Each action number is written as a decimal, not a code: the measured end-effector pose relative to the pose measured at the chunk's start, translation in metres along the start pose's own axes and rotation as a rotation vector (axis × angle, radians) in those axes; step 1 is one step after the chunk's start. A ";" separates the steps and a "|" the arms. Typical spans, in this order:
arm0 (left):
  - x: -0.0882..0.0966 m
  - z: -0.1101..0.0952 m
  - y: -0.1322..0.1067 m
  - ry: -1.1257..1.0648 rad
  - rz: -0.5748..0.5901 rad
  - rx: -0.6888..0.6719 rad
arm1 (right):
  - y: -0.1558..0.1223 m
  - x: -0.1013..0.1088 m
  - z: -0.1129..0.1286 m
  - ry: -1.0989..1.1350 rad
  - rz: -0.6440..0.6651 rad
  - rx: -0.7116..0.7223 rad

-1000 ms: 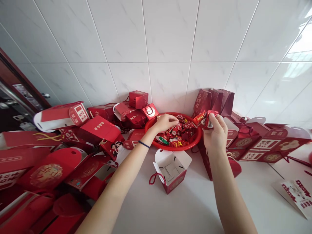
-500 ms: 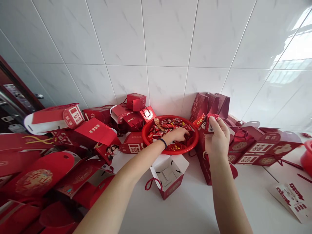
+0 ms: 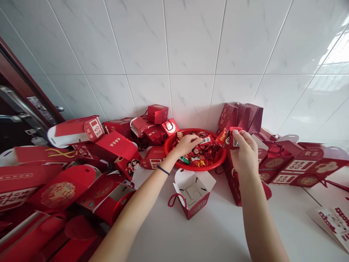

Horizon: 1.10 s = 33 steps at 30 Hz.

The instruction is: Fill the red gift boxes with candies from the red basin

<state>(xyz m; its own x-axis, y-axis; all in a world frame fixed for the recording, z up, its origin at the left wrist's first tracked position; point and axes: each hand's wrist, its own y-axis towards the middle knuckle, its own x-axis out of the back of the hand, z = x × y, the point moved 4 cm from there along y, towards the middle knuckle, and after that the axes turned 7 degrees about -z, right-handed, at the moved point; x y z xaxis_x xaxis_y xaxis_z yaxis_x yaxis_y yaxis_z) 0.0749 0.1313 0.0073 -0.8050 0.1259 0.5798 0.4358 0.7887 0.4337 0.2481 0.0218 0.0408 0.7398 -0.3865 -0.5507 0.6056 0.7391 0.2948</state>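
Note:
A red plastic basin [image 3: 222, 160] full of wrapped candies [image 3: 200, 160] stands against the wall. Over its left part is my left hand [image 3: 188, 144], fingertips closed at one end of a red candy [image 3: 207, 140] with a white label. To the right of the basin, my right hand [image 3: 247, 147] pinches several red wrapped candies [image 3: 228, 137] between thumb and fingers, raised above the table. In front of the basin stands an open gift box [image 3: 196, 203], white inside, with its flaps up and a red cord handle on its left. No candy shows inside it.
Red gift boxes [image 3: 58, 189] are heaped on the left, some with open lids. More boxes [image 3: 298, 165] stand on the right, and tall ones [image 3: 241, 116] lean near the wall. A printed card [image 3: 334, 225] lies at the right on the white table [image 3: 218, 233].
My left hand has drawn back leftward and up from deep among the candies, a candy now at its fingertips. My right hand stays nearly in place with its candies. The view has shifted slightly left.

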 end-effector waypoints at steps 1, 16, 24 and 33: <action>0.004 -0.002 -0.008 -0.116 -0.010 0.029 | -0.001 -0.002 -0.002 -0.016 0.037 -0.032; 0.037 -0.037 -0.081 -0.378 -0.263 -0.011 | -0.030 -0.023 -0.019 -0.173 0.441 -0.270; 0.034 -0.040 -0.091 -0.361 -0.143 0.032 | -0.038 -0.026 -0.018 -0.252 0.524 -0.216; 0.053 -0.028 -0.110 0.208 0.311 0.246 | -0.035 -0.023 0.005 -0.580 0.626 -0.030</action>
<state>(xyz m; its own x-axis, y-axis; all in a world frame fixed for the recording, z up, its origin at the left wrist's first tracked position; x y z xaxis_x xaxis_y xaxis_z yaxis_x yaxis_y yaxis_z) -0.0042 0.0341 0.0093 -0.5417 0.2753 0.7942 0.5151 0.8554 0.0549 0.2116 0.0022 0.0467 0.9735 -0.1173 0.1964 0.0334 0.9221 0.3856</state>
